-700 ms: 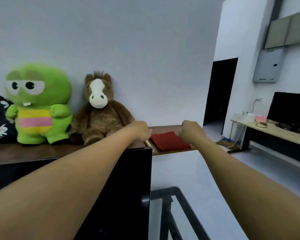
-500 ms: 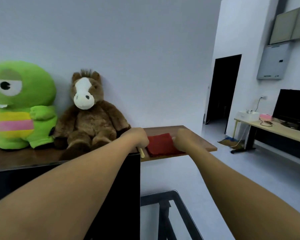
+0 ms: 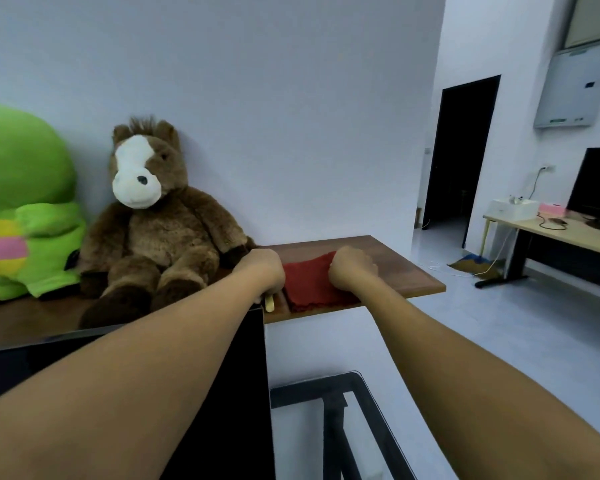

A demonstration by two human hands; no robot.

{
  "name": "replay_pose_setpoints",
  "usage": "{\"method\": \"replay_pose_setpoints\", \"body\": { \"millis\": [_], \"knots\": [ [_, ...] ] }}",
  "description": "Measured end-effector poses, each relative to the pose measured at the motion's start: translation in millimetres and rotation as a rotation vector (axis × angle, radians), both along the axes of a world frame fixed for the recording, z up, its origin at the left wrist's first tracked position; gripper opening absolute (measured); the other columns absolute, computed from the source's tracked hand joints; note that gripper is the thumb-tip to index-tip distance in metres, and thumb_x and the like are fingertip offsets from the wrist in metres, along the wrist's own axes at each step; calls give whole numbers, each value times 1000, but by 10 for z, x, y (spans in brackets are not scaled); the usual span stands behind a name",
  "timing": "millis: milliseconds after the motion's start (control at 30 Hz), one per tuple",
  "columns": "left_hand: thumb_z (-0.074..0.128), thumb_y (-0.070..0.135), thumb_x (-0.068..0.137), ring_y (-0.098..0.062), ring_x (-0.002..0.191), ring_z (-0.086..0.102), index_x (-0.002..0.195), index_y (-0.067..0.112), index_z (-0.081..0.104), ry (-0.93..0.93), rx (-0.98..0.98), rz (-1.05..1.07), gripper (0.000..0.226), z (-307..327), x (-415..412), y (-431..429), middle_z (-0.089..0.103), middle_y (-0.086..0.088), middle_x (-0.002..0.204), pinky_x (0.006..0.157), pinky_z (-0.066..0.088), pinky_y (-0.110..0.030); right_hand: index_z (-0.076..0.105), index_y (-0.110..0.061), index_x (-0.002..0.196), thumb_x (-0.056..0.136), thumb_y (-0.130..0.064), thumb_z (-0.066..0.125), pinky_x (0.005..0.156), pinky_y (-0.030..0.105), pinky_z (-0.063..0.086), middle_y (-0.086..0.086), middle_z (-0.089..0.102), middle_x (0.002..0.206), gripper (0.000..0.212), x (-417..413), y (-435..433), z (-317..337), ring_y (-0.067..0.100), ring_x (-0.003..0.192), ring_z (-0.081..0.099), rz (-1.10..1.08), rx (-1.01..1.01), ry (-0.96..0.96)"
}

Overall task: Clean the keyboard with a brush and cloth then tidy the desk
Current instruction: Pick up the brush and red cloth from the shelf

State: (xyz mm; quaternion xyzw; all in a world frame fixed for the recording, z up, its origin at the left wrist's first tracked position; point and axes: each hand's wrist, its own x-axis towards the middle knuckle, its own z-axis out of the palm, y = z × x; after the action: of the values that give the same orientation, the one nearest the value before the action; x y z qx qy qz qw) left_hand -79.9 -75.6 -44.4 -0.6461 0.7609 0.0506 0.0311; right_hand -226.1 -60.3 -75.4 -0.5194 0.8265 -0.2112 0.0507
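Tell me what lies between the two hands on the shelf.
In the head view, the red cloth spans between left hand and right hand; the right rests on it.

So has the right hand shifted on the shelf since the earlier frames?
Yes. The right hand has moved left onto the red cloth, away from the wooden shelf's right end.

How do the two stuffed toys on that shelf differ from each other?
The horse toy is brown with a white muzzle; the green toy is bright green with yellow and pink belly stripes. The horse toy shows whole, while the green toy is cut off by the left edge. Both sit upright on the wooden shelf against the wall.
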Motion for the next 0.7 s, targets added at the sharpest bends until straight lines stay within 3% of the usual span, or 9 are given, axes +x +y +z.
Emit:
{"method": "replay_pose_setpoints", "body": {
  "millis": [133, 233, 367, 467, 533, 600, 700],
  "knots": [
    [51, 1, 86, -19, 28, 51, 74, 4, 58, -36, -25, -51, 15, 77, 74, 86, 58, -11, 60, 30, 38, -21, 44, -2, 123, 96, -11, 44, 80, 36, 45, 18, 55, 124, 29, 8, 117, 131, 32, 109, 55, 83, -150, -115],
    [55, 7, 88, -20, 47, 57, 71, 6, 55, 16, -122, -137, 17, 202, 94, 210, 61, -8, 64, 37, 42, -22, 45, -3, 120, 98, -16, 45, 73, 32, 38, 19, 55, 121, 25, 23, 330, 345, 32, 102, 55, 95, -218, -94],
    [51, 11, 90, -20, 50, 54, 71, 9, 48, 301, -171, -244, 20, 391, 50, 566, 56, -8, 63, 43, 43, -27, 48, -3, 118, 98, -19, 48, 69, 30, 36, 20, 57, 116, 25, 42, 791, 608, 30, 89, 53, 72, -277, 24],
    [47, 9, 91, -26, 57, 61, 75, 6, 47, 520, -48, -288, 16, 406, 31, 939, 61, -13, 65, 57, 56, -34, 50, -4, 116, 98, -22, 47, 72, 37, 46, 18, 59, 113, 25, 53, 1195, 691, 31, 92, 57, 44, -269, 137],
    [40, 13, 95, -24, 53, 61, 78, 2, 49, 607, 97, -320, 21, 282, 80, 1222, 65, -14, 55, 66, 57, -33, 50, -5, 117, 97, -22, 48, 76, 37, 47, 19, 59, 114, 26, 87, 1479, 662, 34, 99, 58, 14, -265, 173],
    [35, 12, 95, -19, 41, 57, 82, 6, 44, 645, 216, -361, 17, -26, 143, 1471, 64, -14, 50, 61, 57, -30, 50, -6, 117, 97, -23, 49, 74, 34, 41, 20, 59, 115, 26, 148, 1784, 540, 35, 102, 56, -19, -253, 193],
    [44, 12, 89, -21, 39, 62, 94, 6, 52, 674, 254, -304, 11, -706, 277, 1740, 69, -15, 65, 45, 53, -25, 48, -8, 118, 98, -23, 48, 72, 34, 37, 20, 60, 111, 25, 297, 2232, 160, 36, 101, 55, -71, -219, 171]
  ]
}}
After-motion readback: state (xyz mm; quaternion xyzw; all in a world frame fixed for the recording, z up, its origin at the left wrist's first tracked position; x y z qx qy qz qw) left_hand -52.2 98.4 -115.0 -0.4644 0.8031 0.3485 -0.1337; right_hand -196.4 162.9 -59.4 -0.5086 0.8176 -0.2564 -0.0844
